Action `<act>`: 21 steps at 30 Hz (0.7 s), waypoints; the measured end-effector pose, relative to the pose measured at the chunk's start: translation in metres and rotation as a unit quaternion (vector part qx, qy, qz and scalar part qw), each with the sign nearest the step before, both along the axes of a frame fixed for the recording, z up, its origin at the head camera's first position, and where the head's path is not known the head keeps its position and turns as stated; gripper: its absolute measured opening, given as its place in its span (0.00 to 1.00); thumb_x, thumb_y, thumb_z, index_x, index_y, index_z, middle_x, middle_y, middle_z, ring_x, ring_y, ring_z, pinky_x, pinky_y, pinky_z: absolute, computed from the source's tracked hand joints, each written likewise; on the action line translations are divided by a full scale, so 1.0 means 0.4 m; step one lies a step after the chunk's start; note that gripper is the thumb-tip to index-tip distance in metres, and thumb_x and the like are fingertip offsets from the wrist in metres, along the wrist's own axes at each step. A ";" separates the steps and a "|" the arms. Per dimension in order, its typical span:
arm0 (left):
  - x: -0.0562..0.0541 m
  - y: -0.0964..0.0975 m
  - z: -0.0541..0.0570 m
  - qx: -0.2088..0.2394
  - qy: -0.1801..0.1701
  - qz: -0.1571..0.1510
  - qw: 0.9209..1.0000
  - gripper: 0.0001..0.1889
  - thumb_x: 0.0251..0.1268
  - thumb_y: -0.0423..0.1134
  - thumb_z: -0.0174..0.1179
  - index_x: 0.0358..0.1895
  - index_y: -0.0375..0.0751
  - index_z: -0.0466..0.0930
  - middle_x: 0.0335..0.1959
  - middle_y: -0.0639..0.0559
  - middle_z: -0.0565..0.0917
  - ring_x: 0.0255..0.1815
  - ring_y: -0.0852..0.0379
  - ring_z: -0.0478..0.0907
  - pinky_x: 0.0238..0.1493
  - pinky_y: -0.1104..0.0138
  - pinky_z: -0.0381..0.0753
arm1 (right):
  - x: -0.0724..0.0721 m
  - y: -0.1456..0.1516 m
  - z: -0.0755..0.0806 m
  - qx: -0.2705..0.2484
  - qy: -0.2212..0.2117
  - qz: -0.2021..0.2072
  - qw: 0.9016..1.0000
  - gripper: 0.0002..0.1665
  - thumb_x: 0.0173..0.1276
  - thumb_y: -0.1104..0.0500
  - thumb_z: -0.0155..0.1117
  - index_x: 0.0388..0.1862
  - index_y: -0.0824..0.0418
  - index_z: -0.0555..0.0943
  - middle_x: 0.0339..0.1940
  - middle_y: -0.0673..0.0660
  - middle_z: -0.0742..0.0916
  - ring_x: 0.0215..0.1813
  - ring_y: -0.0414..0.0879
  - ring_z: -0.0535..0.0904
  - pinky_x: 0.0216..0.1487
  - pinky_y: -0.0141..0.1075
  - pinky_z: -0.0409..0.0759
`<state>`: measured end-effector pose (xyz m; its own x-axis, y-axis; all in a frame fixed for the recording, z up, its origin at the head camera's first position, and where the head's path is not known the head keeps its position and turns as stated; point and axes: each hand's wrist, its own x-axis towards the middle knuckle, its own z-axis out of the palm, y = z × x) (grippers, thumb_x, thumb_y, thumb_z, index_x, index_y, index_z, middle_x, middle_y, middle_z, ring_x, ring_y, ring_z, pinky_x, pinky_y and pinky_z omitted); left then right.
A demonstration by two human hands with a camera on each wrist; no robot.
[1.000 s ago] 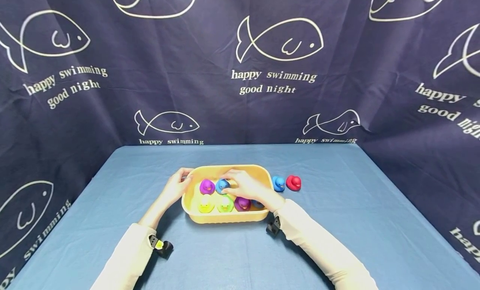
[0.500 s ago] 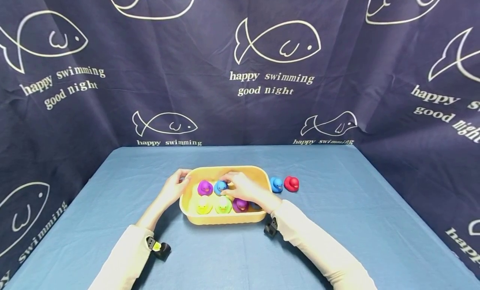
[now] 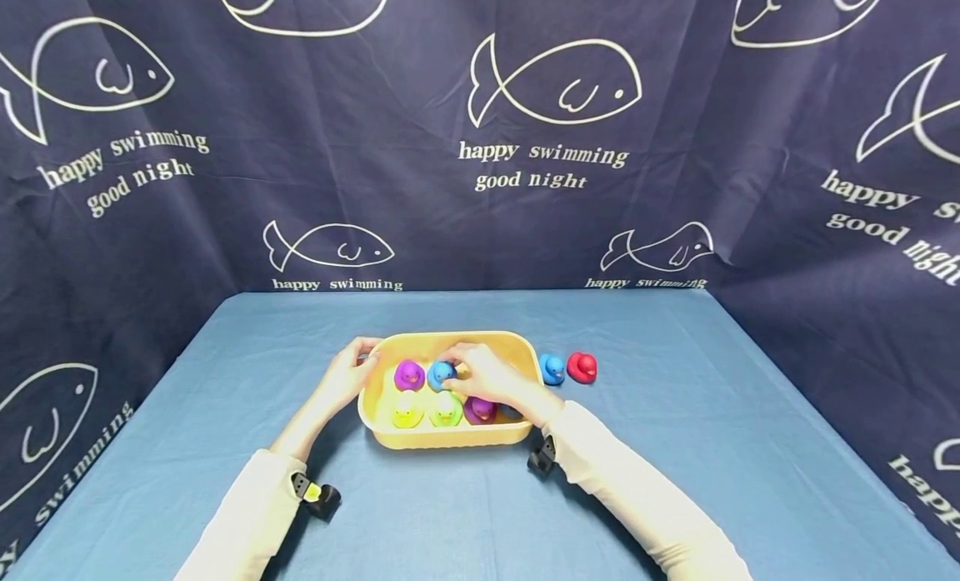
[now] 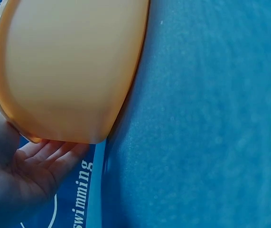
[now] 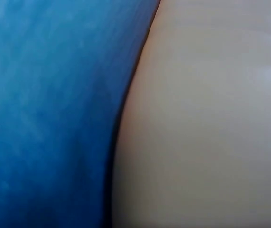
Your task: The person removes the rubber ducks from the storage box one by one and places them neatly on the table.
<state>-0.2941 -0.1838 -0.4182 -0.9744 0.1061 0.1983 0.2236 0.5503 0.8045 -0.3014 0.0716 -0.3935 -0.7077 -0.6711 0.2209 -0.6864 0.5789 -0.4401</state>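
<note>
A pale yellow plastic tub (image 3: 450, 438) sits on the table with several rubber ducks in it. My left hand (image 3: 347, 374) grips its left end; in the left wrist view that hand (image 4: 28, 166) has its fingers against the tub's end wall and its thumb by the rim. Inside the tub, my right hand (image 3: 486, 374) pinches a blue rubber duck (image 3: 439, 375), beside a purple duck (image 3: 409, 377). The near row shows a yellow duck (image 3: 407, 411), a green duck (image 3: 446, 409) and another purple duck (image 3: 480, 411). The right wrist view shows only the tub's wall (image 5: 201, 123) and cloth.
Just right of the tub, a blue duck (image 3: 552, 368) and a red duck (image 3: 582, 367) sit on the table, which has a blue cloth (image 3: 450, 514). A dark curtain (image 3: 420, 181) with fish drawings hangs behind and along the sides.
The head view has shifted slightly. Both hands keep their places, the left on the tub and the right at the blue duck, which has turned or settled slightly.
</note>
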 end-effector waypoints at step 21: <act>0.003 0.002 0.002 0.000 -0.008 0.006 1.000 0.16 0.69 0.36 0.51 0.56 0.33 0.72 0.51 0.36 0.79 0.46 0.45 0.79 0.45 0.63 0.77 | 0.011 0.042 0.027 -0.014 0.016 -0.014 1.000 0.23 0.60 0.56 0.67 0.55 0.60 0.79 0.53 0.55 0.83 0.57 0.47 0.77 0.61 0.40 0.73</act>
